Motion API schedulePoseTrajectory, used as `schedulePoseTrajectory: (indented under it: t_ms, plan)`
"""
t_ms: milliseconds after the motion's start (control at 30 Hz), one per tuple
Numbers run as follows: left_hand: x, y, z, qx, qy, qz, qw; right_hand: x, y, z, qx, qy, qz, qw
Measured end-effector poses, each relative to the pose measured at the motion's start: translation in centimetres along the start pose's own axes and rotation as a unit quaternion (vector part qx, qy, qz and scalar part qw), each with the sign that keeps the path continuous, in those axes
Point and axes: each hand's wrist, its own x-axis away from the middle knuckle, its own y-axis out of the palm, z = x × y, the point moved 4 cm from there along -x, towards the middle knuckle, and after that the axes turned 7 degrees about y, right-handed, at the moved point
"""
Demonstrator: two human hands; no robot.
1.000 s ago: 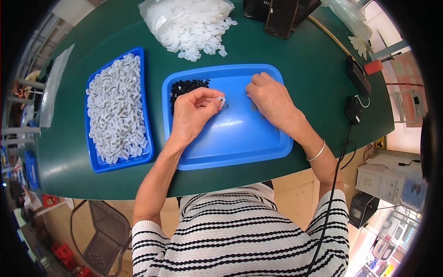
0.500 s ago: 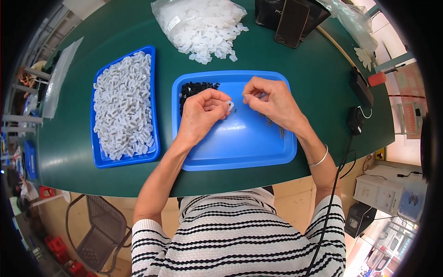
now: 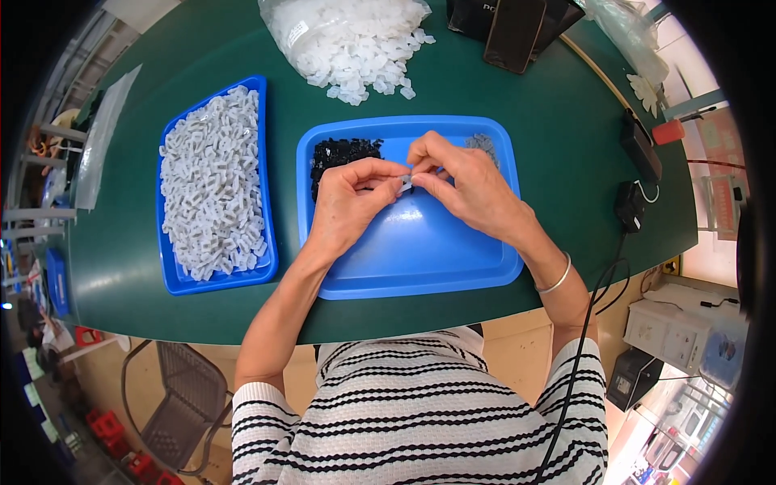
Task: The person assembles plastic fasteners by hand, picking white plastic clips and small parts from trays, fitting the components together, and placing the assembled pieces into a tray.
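Over the blue tray [image 3: 420, 287], my left hand [image 3: 343, 202] pinches a small whitish plastic piece [image 3: 406, 183] between thumb and fingertips. My right hand [image 3: 473, 190] meets it there, its thumb and forefinger pressed together against the piece. Whether a tiny part sits between the right fingertips is hidden. Small black parts [image 3: 343, 151] are heaped in the tray's far left corner, behind my left hand. Tiny grey parts [image 3: 482, 145] lie in its far right corner, partly covered by my right hand.
To the left stands a darker blue tray [image 3: 263, 153] full of whitish plastic pieces [image 3: 212, 186]. At the back, a clear bag [image 3: 283, 28] spills translucent pieces [image 3: 364, 61] onto the green table [image 3: 113, 250]. A phone [image 3: 513, 36] leans on a black box; a cable [image 3: 594, 299] hangs at right.
My right hand has moved left, bringing its fingertips against the piece in my left hand. The left hand has stayed nearly in place. The view has shifted slightly.
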Motion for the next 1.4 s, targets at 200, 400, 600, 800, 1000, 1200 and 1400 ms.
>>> schedulePoseTrajectory:
  t_ms: [200,400,600,800,1000,1200,1400]
  plan:
    - [0.0,0.0,0.2,0.015,-0.002,0.010,1.000,0.1,-0.1,0.0,-0.022,0.008,0.003,1.000]
    - [0.3,0.2,0.4,0.010,0.006,0.021,1.000,0.2,0.2,-0.1,-0.001,0.012,0.002,1.000]
    - [1.0,0.6,1.0,-0.111,0.108,0.064,0.986,0.2,0.9,-0.1,-0.010,-0.010,0.039,0.999]
    - [1.1,0.8,1.7,-0.140,0.134,0.059,0.979,0.2,0.5,-0.1,-0.035,0.024,0.040,0.998]
    - [0.8,0.5,1.0,0.015,0.046,0.039,0.998,-0.3,0.7,1.5,-0.286,0.100,-0.053,0.952]
    - [0.8,0.4,0.4,0.008,0.070,0.050,0.996,-0.4,1.5,1.6,-0.274,0.091,-0.051,0.956]
    - [0.0,-2.4,3.0,-0.002,0.133,0.099,0.986,-0.8,0.5,1.3,-0.188,0.065,0.003,0.980]
